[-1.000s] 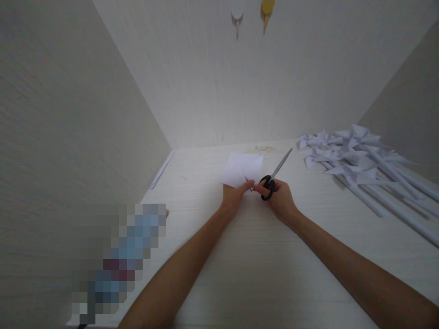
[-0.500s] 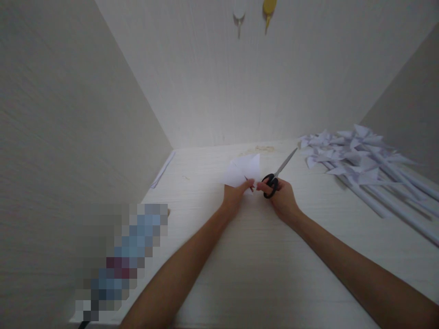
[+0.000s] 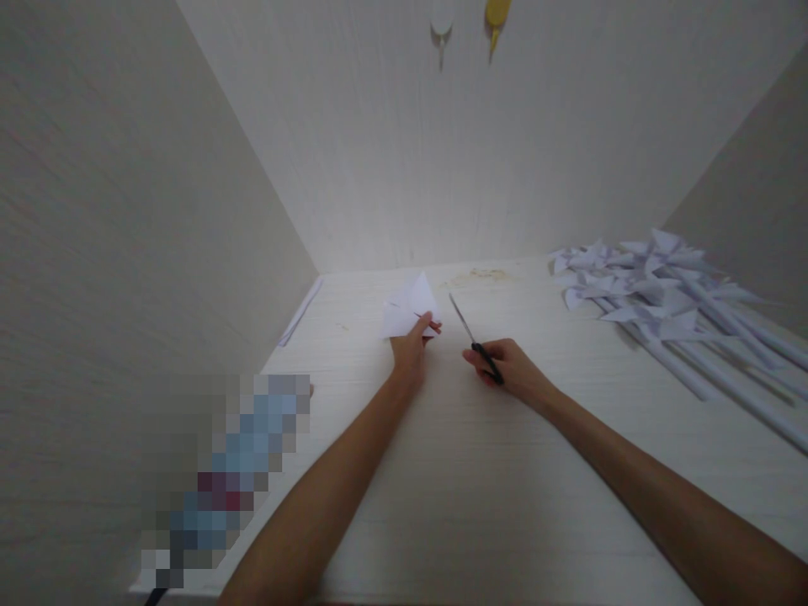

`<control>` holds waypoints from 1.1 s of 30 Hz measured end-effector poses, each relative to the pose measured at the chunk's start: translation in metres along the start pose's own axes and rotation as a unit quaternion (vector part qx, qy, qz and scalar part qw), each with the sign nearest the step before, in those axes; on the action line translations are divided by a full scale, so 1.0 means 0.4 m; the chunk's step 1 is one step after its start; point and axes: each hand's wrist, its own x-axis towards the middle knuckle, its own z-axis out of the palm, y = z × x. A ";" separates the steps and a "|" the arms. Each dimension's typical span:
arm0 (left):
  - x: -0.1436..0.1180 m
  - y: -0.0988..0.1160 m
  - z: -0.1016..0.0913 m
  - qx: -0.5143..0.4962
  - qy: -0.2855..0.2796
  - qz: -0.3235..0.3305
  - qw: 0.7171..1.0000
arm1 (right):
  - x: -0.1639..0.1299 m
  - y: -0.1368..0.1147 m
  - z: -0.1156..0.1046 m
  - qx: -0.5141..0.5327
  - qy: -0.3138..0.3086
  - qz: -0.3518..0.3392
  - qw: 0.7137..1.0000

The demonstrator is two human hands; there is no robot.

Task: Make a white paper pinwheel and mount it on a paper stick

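Observation:
A small white sheet of paper (image 3: 404,313) with slits cut in it is pinched in my left hand (image 3: 412,347), the thumb on top. The paper stands a little raised and tilted, and part of it is hidden by my fingers. To the right, my right hand (image 3: 505,366) is closed round the black handles of a pair of scissors (image 3: 478,345). Their blades look closed and point up and to the left, toward the paper but apart from it.
Several white paper pinwheels (image 3: 662,295) on rolled paper sticks lie piled at the right. A folded paper strip (image 3: 300,313) lies by the left wall. A blurred-out object (image 3: 246,459) sits at the near left. White and yellow hooks (image 3: 497,17) are on the back wall.
My left hand has moved left with the paper, which has turned. My right hand has swung the scissors from pointing up-right to up-left.

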 end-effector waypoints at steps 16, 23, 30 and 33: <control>0.026 0.014 -0.014 -0.052 0.032 -0.001 0.998 | 0.001 0.013 -0.009 -0.110 -0.080 0.035 0.990; 0.026 0.014 -0.014 -0.048 0.034 -0.002 0.998 | 0.003 0.011 -0.009 -0.120 -0.078 0.037 0.989; 0.023 0.014 -0.012 -0.047 0.031 -0.001 0.998 | 0.003 0.014 -0.006 -0.113 -0.075 0.033 0.990; 0.023 0.015 -0.011 -0.043 0.034 -0.003 0.998 | 0.003 0.015 -0.007 -0.112 -0.075 0.036 0.990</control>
